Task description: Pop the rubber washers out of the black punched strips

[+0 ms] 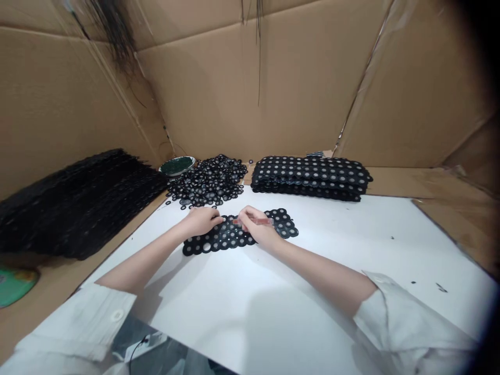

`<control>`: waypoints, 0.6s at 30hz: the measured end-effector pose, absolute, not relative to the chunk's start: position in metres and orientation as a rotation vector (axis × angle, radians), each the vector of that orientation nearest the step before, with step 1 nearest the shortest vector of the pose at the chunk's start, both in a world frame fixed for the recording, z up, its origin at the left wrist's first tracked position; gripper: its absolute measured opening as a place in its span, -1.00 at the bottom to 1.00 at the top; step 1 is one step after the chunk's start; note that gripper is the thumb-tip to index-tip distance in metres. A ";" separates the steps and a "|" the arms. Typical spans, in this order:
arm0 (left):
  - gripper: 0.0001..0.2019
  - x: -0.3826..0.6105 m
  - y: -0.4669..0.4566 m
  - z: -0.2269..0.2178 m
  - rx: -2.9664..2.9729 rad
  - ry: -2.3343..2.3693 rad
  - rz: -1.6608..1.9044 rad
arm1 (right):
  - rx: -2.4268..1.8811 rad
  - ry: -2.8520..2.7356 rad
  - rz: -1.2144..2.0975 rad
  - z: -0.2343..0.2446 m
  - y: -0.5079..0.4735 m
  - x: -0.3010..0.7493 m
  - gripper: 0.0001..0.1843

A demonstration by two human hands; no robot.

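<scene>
Head view, black ring sheet: The black ring sheet [222, 240] lies flat on the white table [211, 291], under both our hands. It is lots of little rings joined side by side.
Left hand: Our left hand [201, 220] rests at the sheet's far edge, toward the left end. We cannot tell if its fingers pinch the sheet or just press on it.
Right hand: Our right hand [258, 227] is curled around a red stick [264, 221], a bit like a pencil, over the middle of the sheet.
Stick tip: It points at our left fingers. We cannot tell if it touches a ring.
Holding well: We think pressing down close to the tip would stop the sheet from sliding.
Stick moves: Small, slow ones seem best, with our left fingertips out of the way.
White spot: One circle near the sheet's left end looks whiter, so we might check it.
Loose rings: The loose rings [211, 179] sit in a heap just past our left hand.
</scene>
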State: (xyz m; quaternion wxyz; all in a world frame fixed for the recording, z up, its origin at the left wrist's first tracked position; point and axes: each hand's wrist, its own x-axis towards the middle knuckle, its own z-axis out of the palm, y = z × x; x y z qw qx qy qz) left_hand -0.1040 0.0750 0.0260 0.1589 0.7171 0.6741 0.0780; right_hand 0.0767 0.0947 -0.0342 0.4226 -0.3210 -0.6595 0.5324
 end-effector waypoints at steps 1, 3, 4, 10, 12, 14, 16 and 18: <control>-0.82 -0.102 0.077 0.021 2.054 1.929 0.265 | -0.800 -1.695 1.280 -0.035 0.096 0.076 -0.77; -0.84 -0.102 0.079 0.013 2.056 1.914 0.337 | -0.794 -1.751 1.214 -0.037 0.098 0.074 -0.78; -0.84 -0.103 0.080 0.009 2.052 1.896 0.366 | -0.785 -1.772 1.202 -0.038 0.099 0.074 -0.79; -0.77 -0.113 0.080 -0.003 1.979 1.759 0.465 | -0.757 -1.857 1.151 -0.042 0.101 0.075 -0.90; -0.76 -0.112 0.079 -0.004 1.954 1.759 0.484 | -0.763 -1.886 1.133 -0.042 0.101 0.076 -0.93; -0.77 -0.110 0.078 -0.006 1.938 1.779 0.504 | -0.787 -1.907 1.106 -0.041 0.100 0.075 -0.95; -0.79 -0.106 0.075 -0.008 1.923 1.826 0.526 | -0.821 -1.923 1.060 -0.040 0.098 0.072 -0.95; -0.80 -0.102 0.071 -0.010 1.908 1.882 0.546 | -0.851 -1.943 1.004 -0.039 0.095 0.067 -0.95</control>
